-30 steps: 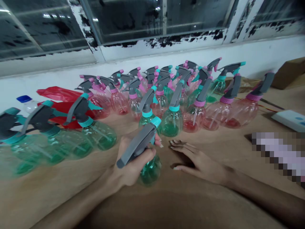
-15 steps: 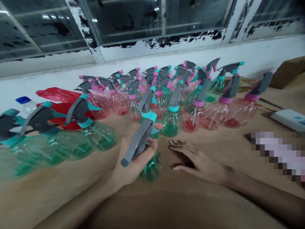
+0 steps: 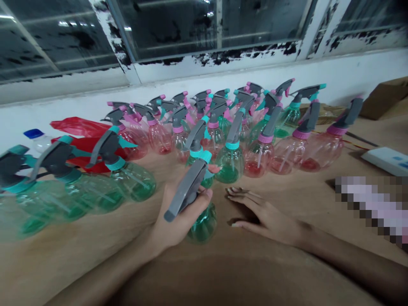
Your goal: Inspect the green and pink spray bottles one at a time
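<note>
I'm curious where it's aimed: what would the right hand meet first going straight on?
Probably the green spray bottle held in the left hand, just across from the right hand, though depth along that line is hard to judge.

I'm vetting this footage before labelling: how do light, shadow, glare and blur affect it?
Head view: lamp glare on the dark window; head view: deep shadow under the right hand; head view: leftmost green bottle smeared and stretched, held green bottle clearer; head view: rightmost sprayer blurred, pixelated patch hiding whatever lies there.
</note>
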